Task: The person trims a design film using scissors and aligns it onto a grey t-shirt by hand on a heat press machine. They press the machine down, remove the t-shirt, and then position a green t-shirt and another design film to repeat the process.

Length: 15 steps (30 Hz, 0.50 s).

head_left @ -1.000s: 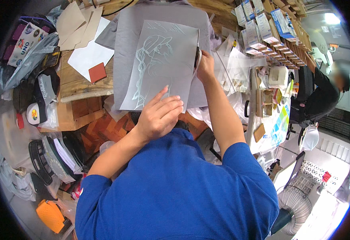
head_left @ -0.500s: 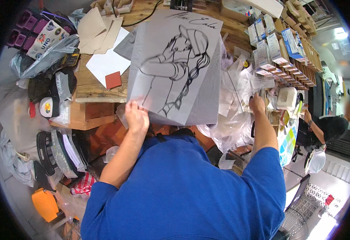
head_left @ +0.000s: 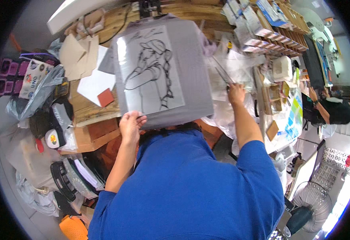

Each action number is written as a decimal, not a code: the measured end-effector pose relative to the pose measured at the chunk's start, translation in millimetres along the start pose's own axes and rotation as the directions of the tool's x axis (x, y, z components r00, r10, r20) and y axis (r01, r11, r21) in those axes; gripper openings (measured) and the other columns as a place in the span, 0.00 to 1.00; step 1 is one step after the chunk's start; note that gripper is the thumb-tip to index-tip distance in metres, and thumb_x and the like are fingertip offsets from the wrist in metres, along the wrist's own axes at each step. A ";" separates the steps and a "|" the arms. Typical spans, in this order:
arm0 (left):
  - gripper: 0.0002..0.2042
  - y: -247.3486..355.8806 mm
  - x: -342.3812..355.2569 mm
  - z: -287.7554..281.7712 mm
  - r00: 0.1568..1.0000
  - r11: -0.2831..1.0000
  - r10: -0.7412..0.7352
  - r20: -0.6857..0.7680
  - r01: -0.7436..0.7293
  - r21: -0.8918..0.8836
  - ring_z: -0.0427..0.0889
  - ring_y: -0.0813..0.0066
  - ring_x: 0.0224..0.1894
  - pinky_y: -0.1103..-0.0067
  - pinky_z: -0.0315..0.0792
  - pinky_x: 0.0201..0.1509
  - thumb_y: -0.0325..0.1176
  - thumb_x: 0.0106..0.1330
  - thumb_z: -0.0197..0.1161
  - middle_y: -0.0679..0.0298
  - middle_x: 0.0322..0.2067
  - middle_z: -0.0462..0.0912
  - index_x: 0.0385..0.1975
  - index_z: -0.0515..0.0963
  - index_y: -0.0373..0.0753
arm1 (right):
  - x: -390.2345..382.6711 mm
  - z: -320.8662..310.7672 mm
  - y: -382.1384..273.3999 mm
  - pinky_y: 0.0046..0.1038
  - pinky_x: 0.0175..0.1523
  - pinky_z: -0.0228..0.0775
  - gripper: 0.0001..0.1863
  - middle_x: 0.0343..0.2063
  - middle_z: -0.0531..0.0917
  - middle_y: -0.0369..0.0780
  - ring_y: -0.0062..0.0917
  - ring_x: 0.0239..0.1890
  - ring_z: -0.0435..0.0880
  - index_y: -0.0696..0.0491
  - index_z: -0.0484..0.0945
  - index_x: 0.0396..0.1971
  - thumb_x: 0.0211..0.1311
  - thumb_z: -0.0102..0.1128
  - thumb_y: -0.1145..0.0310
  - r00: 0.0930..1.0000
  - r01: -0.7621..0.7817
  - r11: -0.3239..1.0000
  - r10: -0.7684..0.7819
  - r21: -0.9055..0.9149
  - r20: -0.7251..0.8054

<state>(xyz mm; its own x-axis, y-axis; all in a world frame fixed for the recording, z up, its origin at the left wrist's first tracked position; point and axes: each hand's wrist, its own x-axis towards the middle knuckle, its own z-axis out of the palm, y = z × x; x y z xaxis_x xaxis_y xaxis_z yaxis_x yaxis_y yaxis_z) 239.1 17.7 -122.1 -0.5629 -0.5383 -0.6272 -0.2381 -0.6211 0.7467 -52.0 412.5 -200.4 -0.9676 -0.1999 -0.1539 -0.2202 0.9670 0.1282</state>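
In the head view, has a clear rectangular plastic sheet (head_left: 150,72) with a black line drawing of a capped figure lying over the left and middle part of a grey fabric shirt (head_left: 195,80). Shows glare along the sheet's left edge. Has the shirt spread out straight in front, reaching nearer than the edge of a brown wooden table (head_left: 88,115).

Holds the near left corner of the sheet with the left hand (head_left: 132,127), fingers curled in a pinch; cannot tell whether also pinching the shirt beneath. Grasps a slim dark-grey tool (head_left: 222,74) in the right hand (head_left: 237,95), to the right of the shirt, fingers bent around its near end; too blurred to name surely, pointing far and left.

To the left of the shirt, shows a flat red-brown square (head_left: 106,97) on a white paper sheet (head_left: 88,89), with tan paper pieces (head_left: 74,58) farther off. To the right, shows crumpled clear plastic bags (head_left: 231,61), then a wooden compartment box (head_left: 271,99), and farther away stacked white-and-blue small cardboard boxes (head_left: 259,36). At the far right, includes a black-clothed person (head_left: 337,108).
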 end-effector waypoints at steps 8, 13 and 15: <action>0.08 15.4 5.0 -4.9 0.982 0.990 -0.111 0.154 0.096 0.104 0.87 0.66 0.32 0.74 0.85 0.36 0.29 0.72 0.60 0.54 0.32 0.81 0.38 0.71 0.31 | -29.8 -105.4 -131.9 0.43 0.59 0.70 0.20 0.51 0.80 0.48 0.48 0.55 0.78 0.55 0.80 0.48 0.54 0.69 0.68 0.792 0.553 0.734 -0.316 0.394 -0.523; 0.09 33.2 -5.3 5.1 0.990 0.837 0.045 0.134 -0.111 0.535 0.86 0.62 0.33 0.69 0.83 0.37 0.31 0.68 0.63 0.54 0.33 0.82 0.39 0.74 0.33 | -80.9 -114.8 -178.6 0.52 0.78 0.36 0.42 0.73 0.59 0.45 0.42 0.77 0.49 0.47 0.60 0.72 0.65 0.52 0.37 0.797 0.603 0.781 -0.579 0.164 -0.172; 0.10 48.4 -9.9 -0.2 0.800 0.365 0.529 0.283 -0.516 0.775 0.86 0.59 0.37 0.64 0.81 0.42 0.32 0.66 0.65 0.54 0.36 0.83 0.40 0.76 0.34 | -77.1 -116.1 -174.4 0.53 0.78 0.35 0.43 0.74 0.58 0.44 0.42 0.77 0.47 0.47 0.61 0.72 0.65 0.51 0.35 0.803 0.594 0.788 -0.569 0.160 -0.177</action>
<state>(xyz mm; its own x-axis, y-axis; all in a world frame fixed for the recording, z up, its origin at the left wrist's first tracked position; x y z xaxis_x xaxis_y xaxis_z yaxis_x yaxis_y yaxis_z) 233.3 -7.1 -79.7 -0.8004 -0.5979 -0.0438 -0.4099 0.4925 0.7677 46.7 241.0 -97.2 -0.6733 -0.7390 -0.0227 -0.7289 0.6686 -0.1474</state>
